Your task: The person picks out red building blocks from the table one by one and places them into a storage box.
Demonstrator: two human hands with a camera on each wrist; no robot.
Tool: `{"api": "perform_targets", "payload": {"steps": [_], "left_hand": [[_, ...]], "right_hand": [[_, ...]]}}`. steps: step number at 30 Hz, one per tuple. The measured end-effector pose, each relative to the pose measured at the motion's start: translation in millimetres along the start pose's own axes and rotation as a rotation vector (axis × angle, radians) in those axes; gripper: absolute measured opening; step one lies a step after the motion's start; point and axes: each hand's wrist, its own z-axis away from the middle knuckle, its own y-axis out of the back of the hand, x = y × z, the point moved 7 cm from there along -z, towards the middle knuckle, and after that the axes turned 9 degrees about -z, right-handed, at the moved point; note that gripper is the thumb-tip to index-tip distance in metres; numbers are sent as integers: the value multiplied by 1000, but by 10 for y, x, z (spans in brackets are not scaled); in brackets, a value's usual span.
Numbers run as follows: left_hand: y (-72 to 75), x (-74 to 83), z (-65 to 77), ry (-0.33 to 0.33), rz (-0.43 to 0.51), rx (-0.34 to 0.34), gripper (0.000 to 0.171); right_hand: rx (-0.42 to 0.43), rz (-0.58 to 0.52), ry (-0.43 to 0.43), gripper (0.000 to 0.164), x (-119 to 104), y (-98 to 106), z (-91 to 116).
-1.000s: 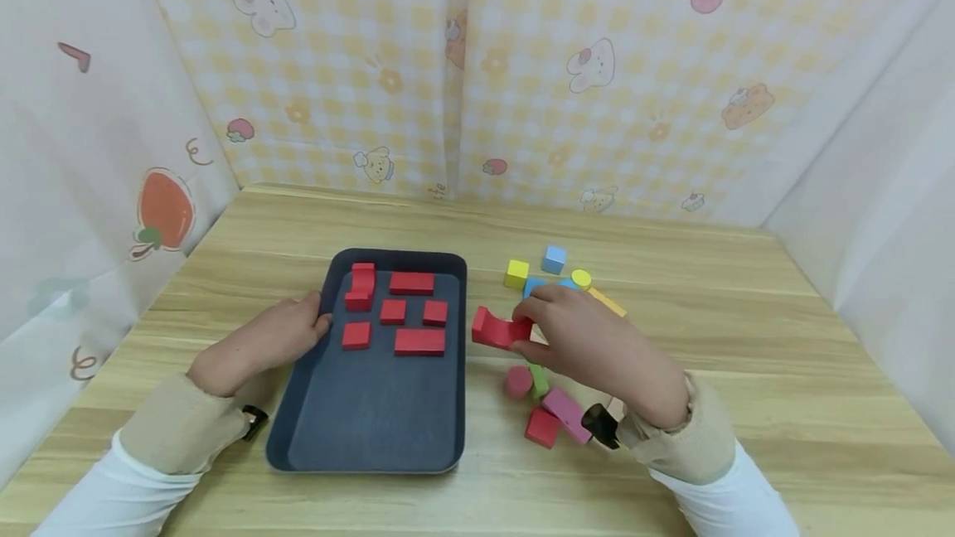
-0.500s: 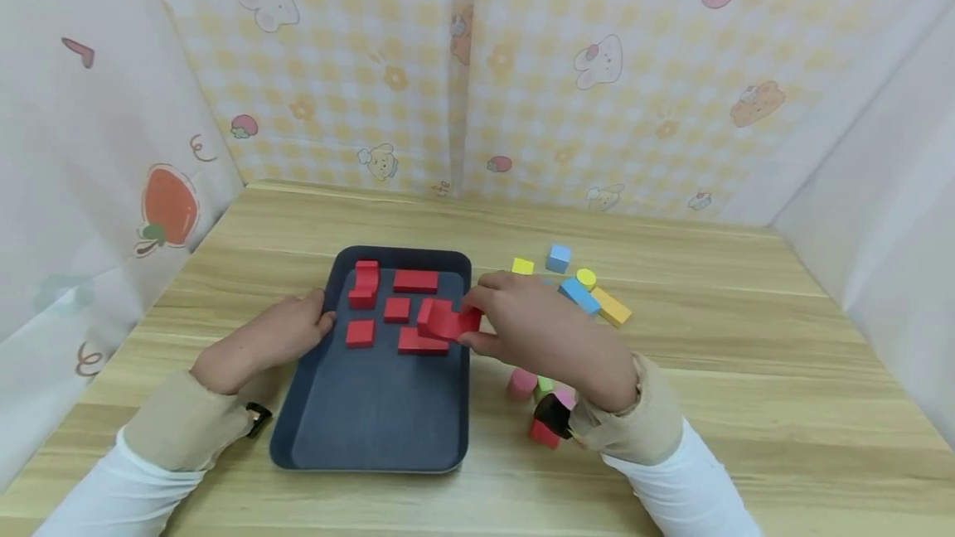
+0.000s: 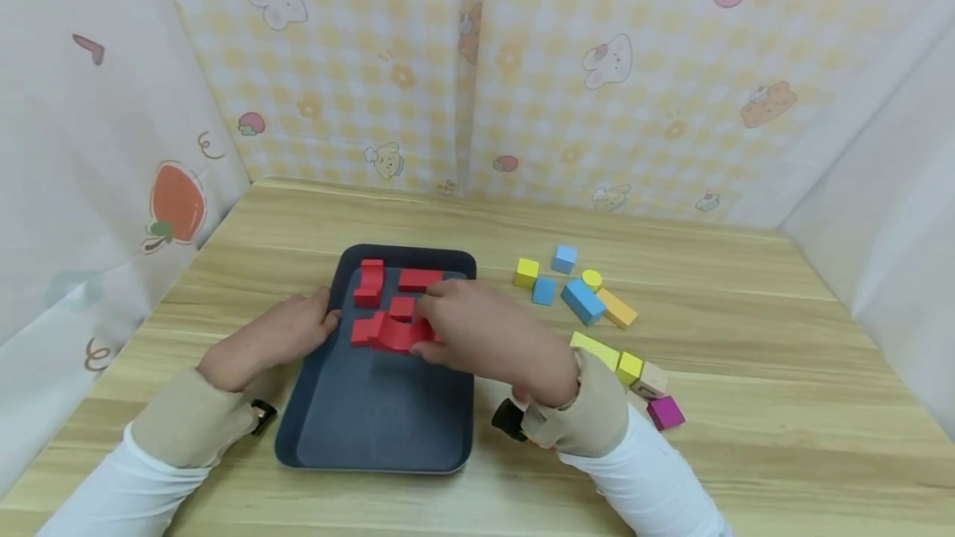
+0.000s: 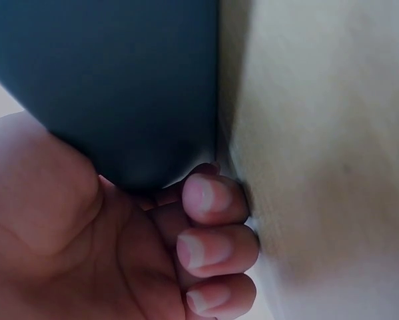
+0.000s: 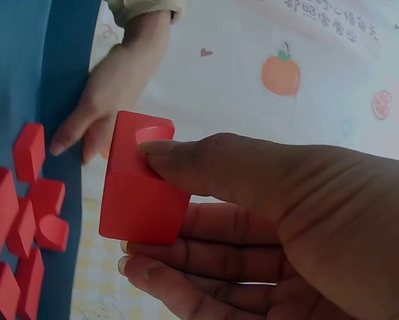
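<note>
My right hand (image 3: 485,334) pinches a red arch block (image 3: 395,334) above the dark tray (image 3: 380,429); the right wrist view shows the thumb on one face of the red arch block (image 5: 142,207) and fingers behind it. Several red blocks lie in the tray's far half, among them a second curved block (image 3: 369,283), a long block (image 3: 420,278) and a small square block (image 3: 402,308). Others are partly hidden by the right hand. At the tray's left wall, my left hand (image 3: 287,334) grips the rim; its curled fingertips (image 4: 216,248) show in the left wrist view.
Loose blocks lie on the wooden table right of the tray: a yellow cube (image 3: 525,273), a light blue cube (image 3: 564,258), a blue block (image 3: 584,302), an orange block (image 3: 618,308) and a purple cube (image 3: 666,413). The right forearm covers others. Curtains (image 3: 552,89) hang around the table.
My right hand has carried the red arch block leftward, from beside the tray's right edge to over the red blocks inside. The left hand keeps its place on the tray.
</note>
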Motion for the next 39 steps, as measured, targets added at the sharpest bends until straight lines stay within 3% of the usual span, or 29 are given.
{"api": "perform_targets", "payload": {"steps": [13, 23, 39], "left_hand": [[4, 3, 9, 5, 17, 1, 26], [6, 18, 19, -15, 9, -3, 30], [27, 21, 24, -17, -4, 1, 29]], "right_hand": [[-69, -57, 39, 28, -131, -260, -288], [-133, -66, 15, 25, -148, -506, -432], [-214, -34, -20, 22, -209, -731, -517]]}}
